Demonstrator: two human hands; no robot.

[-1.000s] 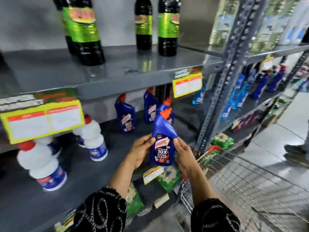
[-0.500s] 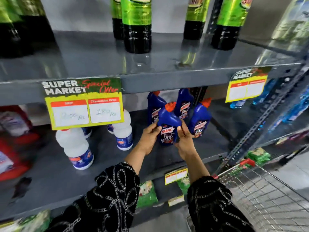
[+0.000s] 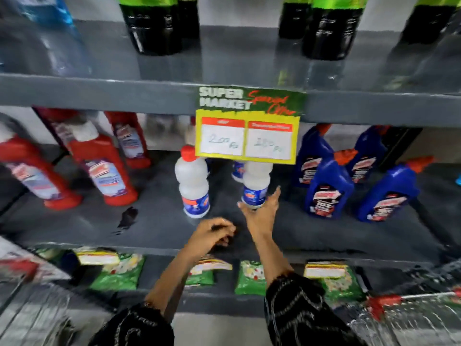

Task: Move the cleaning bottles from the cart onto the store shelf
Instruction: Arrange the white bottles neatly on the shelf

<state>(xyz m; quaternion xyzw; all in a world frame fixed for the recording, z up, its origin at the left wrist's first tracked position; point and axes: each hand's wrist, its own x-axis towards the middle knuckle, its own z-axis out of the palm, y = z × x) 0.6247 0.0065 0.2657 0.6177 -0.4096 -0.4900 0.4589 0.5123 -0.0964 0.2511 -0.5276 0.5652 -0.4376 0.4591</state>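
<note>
Several blue cleaning bottles with orange caps stand on the right of the grey middle shelf (image 3: 154, 228); the nearest blue bottle (image 3: 329, 188) is upright and no hand touches it. My right hand (image 3: 262, 211) reaches over the shelf with fingers spread, its fingertips at the base of a white bottle (image 3: 257, 186). A second white bottle (image 3: 193, 186) with a red cap stands to its left. My left hand (image 3: 212, 233) hovers low over the shelf's front, fingers loosely curled, holding nothing. The cart (image 3: 411, 318) shows at the bottom right.
Red bottles (image 3: 104, 171) stand at the shelf's left. A yellow price sign (image 3: 247, 136) hangs from the upper shelf edge, covering the white bottle's top. Dark bottles with green labels (image 3: 154, 23) stand above. Green packets (image 3: 252, 278) lie on the lower shelf. A dark stain (image 3: 128, 216) marks the shelf.
Both hands have let go of the blue bottle, which now stands on the shelf among the others. The view has swung left and my hands have moved towards the white bottles.
</note>
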